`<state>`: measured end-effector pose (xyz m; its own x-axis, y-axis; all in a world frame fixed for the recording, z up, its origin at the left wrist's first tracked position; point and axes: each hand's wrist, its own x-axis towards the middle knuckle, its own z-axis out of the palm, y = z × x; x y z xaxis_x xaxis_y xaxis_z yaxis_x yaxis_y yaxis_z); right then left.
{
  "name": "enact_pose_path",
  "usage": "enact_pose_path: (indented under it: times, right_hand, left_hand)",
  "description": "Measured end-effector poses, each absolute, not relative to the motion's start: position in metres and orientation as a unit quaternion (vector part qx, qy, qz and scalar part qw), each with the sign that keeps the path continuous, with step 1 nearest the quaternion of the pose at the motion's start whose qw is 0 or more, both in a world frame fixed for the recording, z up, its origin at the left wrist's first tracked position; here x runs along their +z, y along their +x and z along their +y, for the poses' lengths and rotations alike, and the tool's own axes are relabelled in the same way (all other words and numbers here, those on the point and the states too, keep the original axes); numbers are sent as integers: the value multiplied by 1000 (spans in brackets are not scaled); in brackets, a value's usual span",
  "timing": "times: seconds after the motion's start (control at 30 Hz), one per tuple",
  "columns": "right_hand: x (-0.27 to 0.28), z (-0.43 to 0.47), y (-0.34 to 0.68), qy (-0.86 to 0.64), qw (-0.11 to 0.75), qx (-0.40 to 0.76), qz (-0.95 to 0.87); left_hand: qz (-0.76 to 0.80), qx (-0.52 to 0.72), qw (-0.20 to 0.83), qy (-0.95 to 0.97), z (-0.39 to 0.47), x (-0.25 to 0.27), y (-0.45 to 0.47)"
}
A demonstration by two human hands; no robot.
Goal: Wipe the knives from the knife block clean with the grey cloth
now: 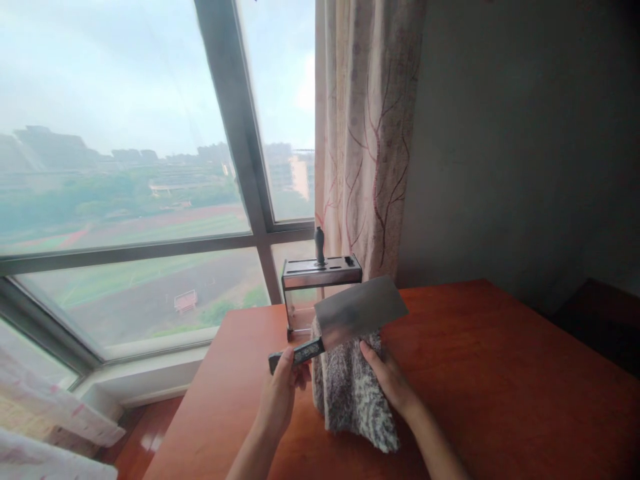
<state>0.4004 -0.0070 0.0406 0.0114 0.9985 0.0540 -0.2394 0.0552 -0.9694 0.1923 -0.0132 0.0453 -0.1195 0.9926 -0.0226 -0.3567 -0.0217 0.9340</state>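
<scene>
A cleaver [361, 312] with a broad metal blade and a dark handle is held up over the table, its blade pointing right and slightly upward. My left hand [284, 381] is closed around the cleaver's handle. In my right hand [387, 375] is a shaggy grey-and-white cloth [350, 393], gripped near its upper right edge just under the blade. The cloth hangs down in folds, and its upper part lies behind the blade. Whether the cloth touches the steel I cannot tell. Behind the blade stands a metal-framed knife rack [323, 272] with a dark-handled tool [319, 247] upright in its top.
The reddish-brown wooden table [480, 360] spreads out under my hands and to the right. Beyond it are a large window [125, 133] and a patterned curtain [370, 133]. A grey wall [500, 147] stands at the right. Another curtain [45, 413] hangs at lower left.
</scene>
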Motion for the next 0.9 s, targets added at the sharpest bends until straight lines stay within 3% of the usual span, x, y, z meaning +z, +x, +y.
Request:
enact_pose_path:
  times: [0.1,0.3,0.43,0.57,0.9]
  right_hand:
    - [40,-1,408,-479,518,481,-521]
    - [41,8,417,-513,599,509,-346]
    - [42,5,410,-374,666,614,-197]
    - [40,0,405,-243,659,696,-150]
    - [32,-10,414,-116,658,720,-188]
  left_hand:
    - [431,609,552,372,-12,45,191]
    - [417,623,560,353,-13,49,193]
    - [409,635,560,340,-12,53,193]
    - [421,632,549,349,-12,53,192]
    - [407,622,519,422,-11,46,190]
